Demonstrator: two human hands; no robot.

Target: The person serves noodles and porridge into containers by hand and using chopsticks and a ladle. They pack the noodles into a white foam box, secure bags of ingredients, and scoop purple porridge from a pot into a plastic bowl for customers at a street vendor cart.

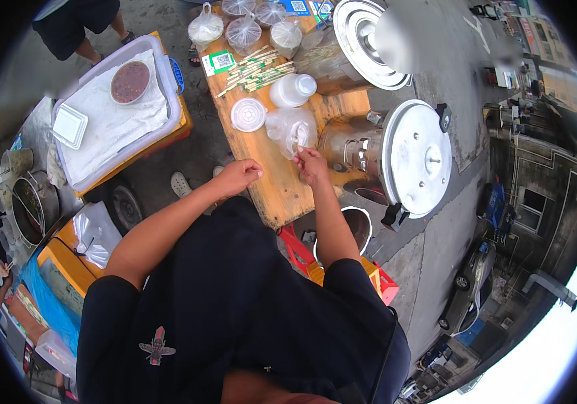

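My right hand (pixel 310 164) pinches the near edge of a thin clear plastic bag (pixel 288 129) on the wooden table (pixel 281 202). Left of it, my left hand (pixel 242 175) hovers by the table's edge with fingers curled; whether it holds anything small is not visible. A round translucent lid (pixel 248 114) lies beside the bag, and stacked plastic tubs (pixel 292 91) lie on their side just beyond. Farther up are wrapped chopsticks (pixel 255 70), a green-and-white printed card (pixel 218 62) and several tied bags of food (pixel 243 33).
At the right stand a large metal pot with a clamped lid (pixel 417 157) and another lidded metal container (pixel 328 55). A plastic bin (pixel 167 96) at the left holds a bowl of dark red food (pixel 130 82) and a foam box (pixel 70 126). A person (pixel 79 25) stands behind it.
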